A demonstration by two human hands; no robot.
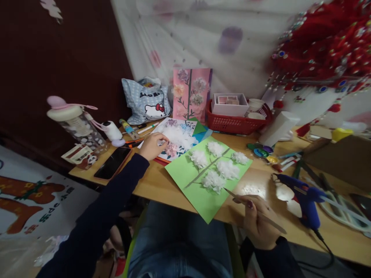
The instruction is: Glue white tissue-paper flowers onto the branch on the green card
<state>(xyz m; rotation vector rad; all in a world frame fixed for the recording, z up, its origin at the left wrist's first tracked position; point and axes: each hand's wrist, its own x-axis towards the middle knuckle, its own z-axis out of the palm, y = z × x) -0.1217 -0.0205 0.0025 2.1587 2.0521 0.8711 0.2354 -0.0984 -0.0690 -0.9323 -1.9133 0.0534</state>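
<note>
My left hand [153,146] is at the near-left side of a pile of loose white tissue pieces [176,136]. Its thumb and fingers are pinched together, and what lies between them is too small to make out. The pile lies on a white sheet with colourful flowers [171,151]. In my right hand [261,220], slim pointed tweezers [271,221] are gripped, their tip beside the lowest white ruffled flower [213,181]. That flower and several others sit on a light green card [185,174] around a drawn grey stem. The card's near corner overhangs the table edge.
A blue glue gun [304,197] with its cord lies on the right, by paint pots [262,151]. Behind are a red basket [232,124], a pink flower card [189,92] and a checked bag [146,102]. A phone [113,164] and a bottle [78,125] are left.
</note>
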